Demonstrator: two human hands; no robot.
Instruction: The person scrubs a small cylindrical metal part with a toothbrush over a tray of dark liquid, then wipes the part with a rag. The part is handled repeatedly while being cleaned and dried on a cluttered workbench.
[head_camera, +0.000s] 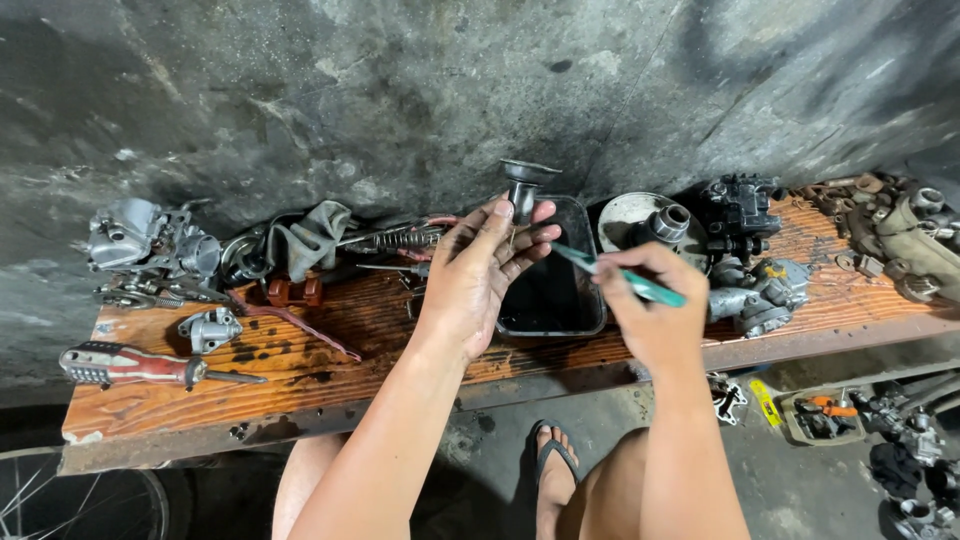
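Wood: oil-stained table (330, 330) against a grey concrete wall.
Left hand (480, 275): fingers clamped on a dark metal part with a flanged top (524, 188), held above the black tray (555, 300).
Right hand (655, 300): closed around a teal-handled brush (625, 277), tip pointing toward the part.
Tray: mid-table, between both hands.
Left end: red-handled screwdriver (140, 366), small grey casting (210, 328).
Right end: carburettor bodies (760, 295).
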